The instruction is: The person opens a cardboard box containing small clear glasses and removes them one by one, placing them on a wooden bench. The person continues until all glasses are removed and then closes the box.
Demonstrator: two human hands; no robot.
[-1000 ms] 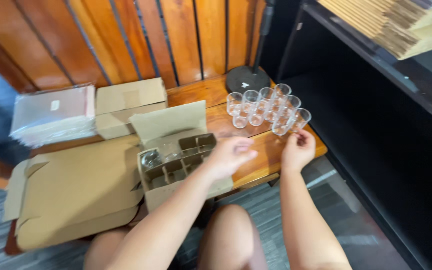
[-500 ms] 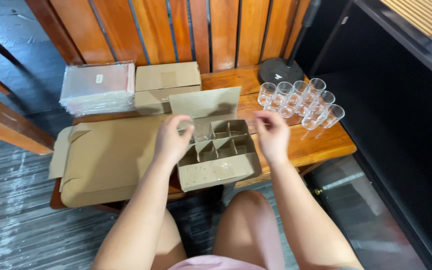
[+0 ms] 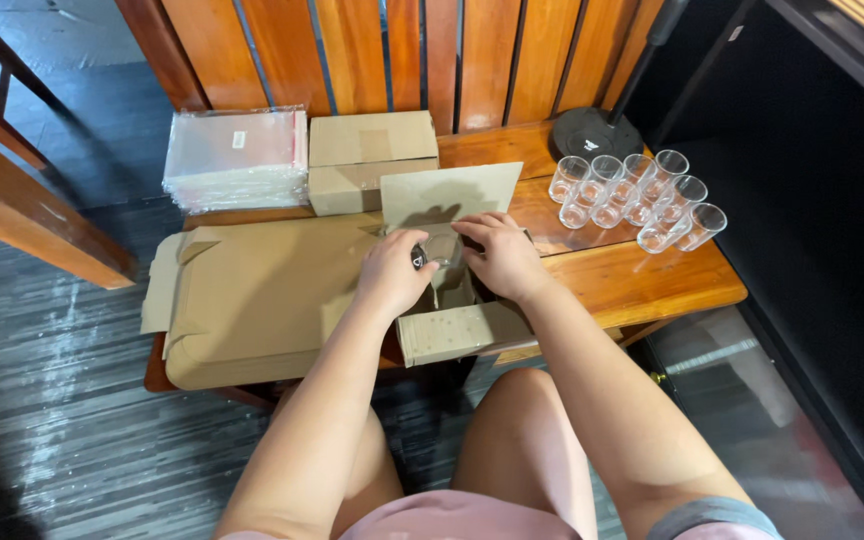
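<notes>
An open cardboard box (image 3: 452, 335) stands at the front of the small wooden table (image 3: 642, 280), its lid flap (image 3: 452, 195) upright behind it. My left hand (image 3: 392, 272) and my right hand (image 3: 504, 258) meet over the box's opening. Between them they hold a small clear glass (image 3: 442, 247). My hands hide the inside of the box. A cluster of several clear glasses (image 3: 632, 200) stands at the table's right end, a hand's width from my right hand.
A flattened cardboard sheet (image 3: 262, 300) covers the table's left half. Behind it lie a stack of clear plastic bags (image 3: 237, 160) and a closed brown box (image 3: 372, 160). A black round base (image 3: 597, 130) sits at the back right. A dark shelf unit (image 3: 822, 200) stands to the right.
Both hands left the box's divider edges and came together over the opening, now holding a glass. The view has tilted down and closer.
</notes>
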